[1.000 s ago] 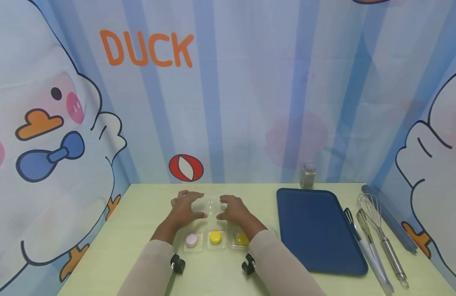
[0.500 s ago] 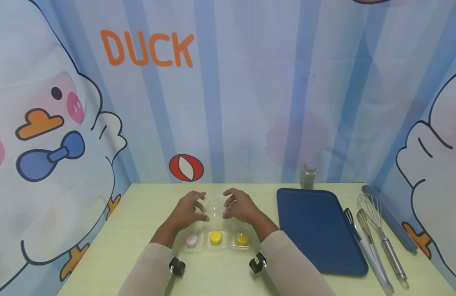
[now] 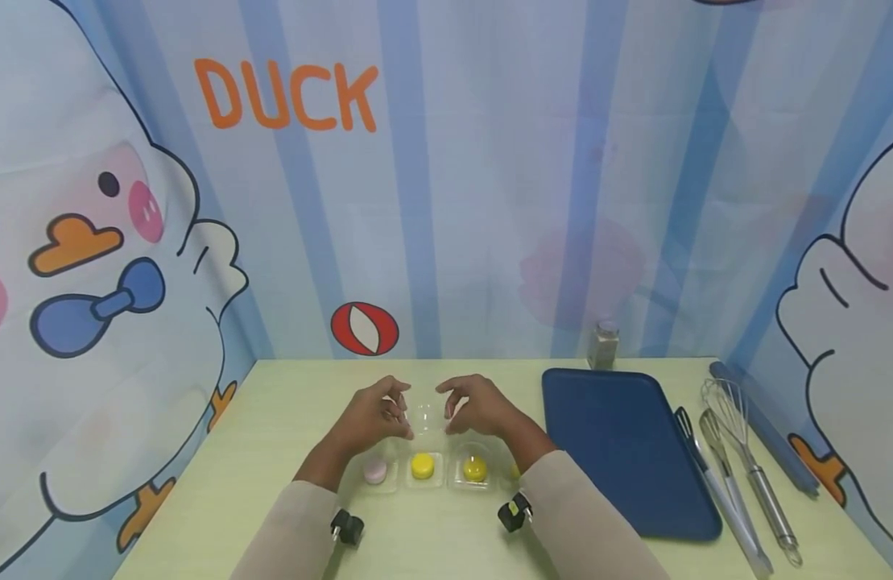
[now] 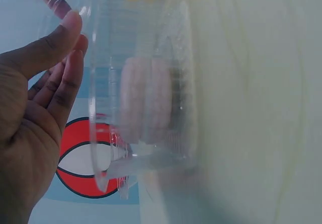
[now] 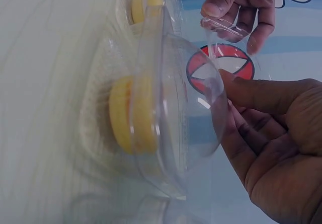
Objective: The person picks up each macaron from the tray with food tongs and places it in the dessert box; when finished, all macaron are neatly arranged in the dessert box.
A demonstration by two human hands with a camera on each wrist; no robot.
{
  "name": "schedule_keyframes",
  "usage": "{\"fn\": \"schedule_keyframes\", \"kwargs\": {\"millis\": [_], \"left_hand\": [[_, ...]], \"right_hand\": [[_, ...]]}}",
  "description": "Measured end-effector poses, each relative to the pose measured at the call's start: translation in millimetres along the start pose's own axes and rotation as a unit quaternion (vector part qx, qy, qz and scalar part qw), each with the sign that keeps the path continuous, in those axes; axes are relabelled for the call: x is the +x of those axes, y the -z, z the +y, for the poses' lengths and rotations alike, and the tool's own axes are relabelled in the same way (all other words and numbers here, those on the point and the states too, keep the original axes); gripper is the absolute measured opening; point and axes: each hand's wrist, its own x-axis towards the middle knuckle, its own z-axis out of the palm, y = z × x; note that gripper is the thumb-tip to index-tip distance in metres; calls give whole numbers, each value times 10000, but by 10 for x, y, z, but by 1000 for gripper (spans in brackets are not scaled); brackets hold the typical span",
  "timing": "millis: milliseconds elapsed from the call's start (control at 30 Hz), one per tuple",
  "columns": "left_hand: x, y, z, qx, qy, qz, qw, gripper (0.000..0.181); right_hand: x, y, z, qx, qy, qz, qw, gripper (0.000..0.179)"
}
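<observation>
Between my two hands, in the head view, is a clear plastic dome lid (image 3: 426, 416), held above the table behind a row of macarons. My left hand (image 3: 374, 415) pinches its left side with thumb and fingers, and my right hand (image 3: 482, 409) pinches its right side. Nearest my left wrist sits a pink macaron (image 3: 375, 471) on a clear square base. A yellow macaron (image 3: 422, 466) is to its right. Further right, another yellow macaron (image 3: 475, 469) sits under a clear dome (image 5: 198, 100). One more yellow macaron (image 3: 516, 470) is partly hidden by my right wrist.
A dark blue tray (image 3: 627, 459) lies to the right. Beyond it are a whisk (image 3: 752, 463), other long-handled utensils (image 3: 714, 475) and a grey-blue rod (image 3: 765, 431). A small glass jar (image 3: 603, 345) stands at the back, against the printed curtain (image 3: 489, 201).
My right hand has shifted right, uncovering the domed yellow macaron. Fingers of both hands have drawn in on the clear lid, which has moved slightly right and down in view.
</observation>
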Motion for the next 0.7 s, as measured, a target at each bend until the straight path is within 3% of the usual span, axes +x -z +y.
{"fn": "schedule_keyframes", "kwargs": {"millis": [267,500,700], "left_hand": [[-35,12,26,206,-215,134,9995,41],[-77,40,57,-27,-309,182,9994,7],[-103,46,75,-128,-300,217,9992,6]], "right_hand": [[-29,16,-18,100,-128,-259,9995,55],[-71,31,0,568,-249,-236,9978,37],[-95,40,32,532,-45,-275,9982,37]]}}
